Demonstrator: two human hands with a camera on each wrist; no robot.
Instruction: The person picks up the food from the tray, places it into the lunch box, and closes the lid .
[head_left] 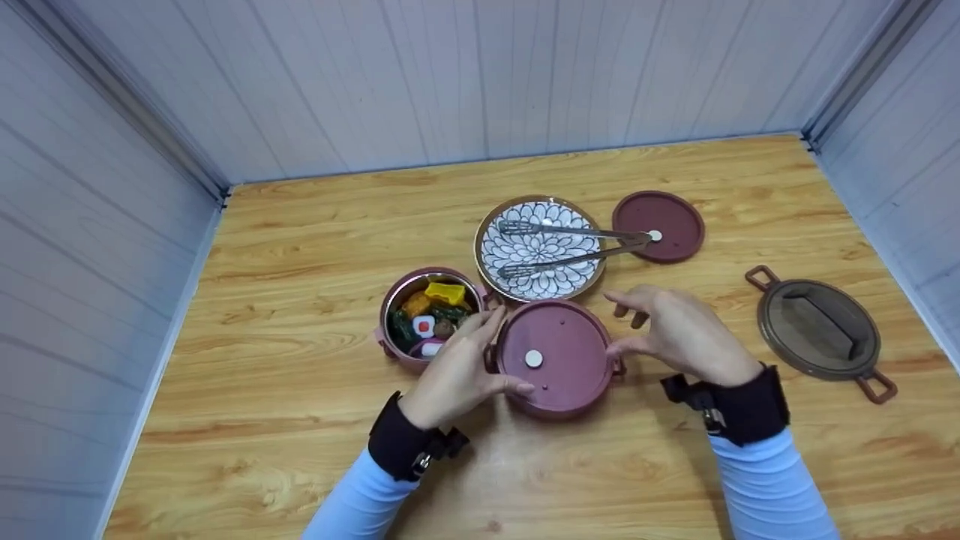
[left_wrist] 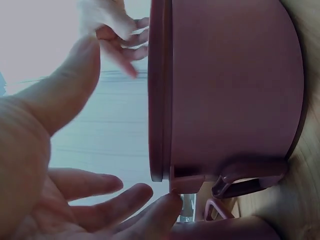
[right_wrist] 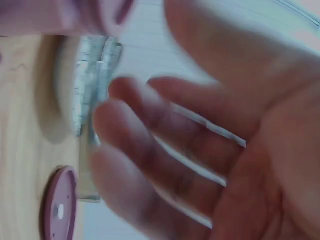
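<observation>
Left hand (head_left: 461, 367): released, thumb stretched out above the lid's edge, fingers extended by the near handle; whether a fingertip touches there, cannot tell. At its 11 o'clock, an open pot (head_left: 405, 361) with mixed play food inside, partly hidden by the hand.

Lidded pot (head_left: 559, 367), mauve, pale knob on its lid: stands upright on the desk (head_left: 300, 300) between the two hands, at 3 o'clock from the left and 9 o'clock from the right. Its handle-to-handle axis runs about 9 to 3, so each hand faces one handle. Judged the key relation: a two-sided hold would close along that line; left hand looks nearer.

At the pot's 12 o'clock, a flower-patterned plate (head_left: 536, 251); metal tongs (head_left: 570, 261) lie across it, hinge end toward 3, over a loose mauve lid (head_left: 652, 214) at the pot's 1 o'clock.

Right hand (head_left: 679, 334): released, fingers loosely bent, grasping nothing; thumb just beside the right handle, contact unclear.

Farther out at its 3 o'clock: brown two-handled pan (head_left: 784, 330).
</observation>
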